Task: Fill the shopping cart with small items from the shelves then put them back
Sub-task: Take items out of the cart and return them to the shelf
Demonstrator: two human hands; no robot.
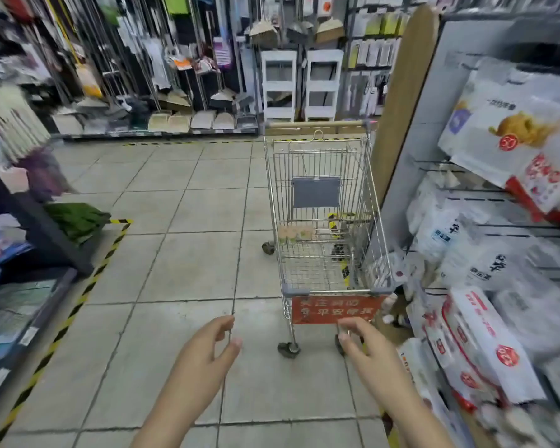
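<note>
Both reaching forward, fingers loose, grasping nothing: left hand (207, 347) over floor tiles (175, 253), right hand (366, 347) near shopping cart (324, 221) standing beside right shelf (498, 253).

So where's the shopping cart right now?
In the head view the shopping cart stands on the tiled floor, right of middle, close beside the shelf of white bags. It is just ahead of both empty hands, with its red sign facing them.

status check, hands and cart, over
Left hand and right hand open, holding nothing. Cart ahead, one small pack inside. Shelf tight against cart's right.
</note>
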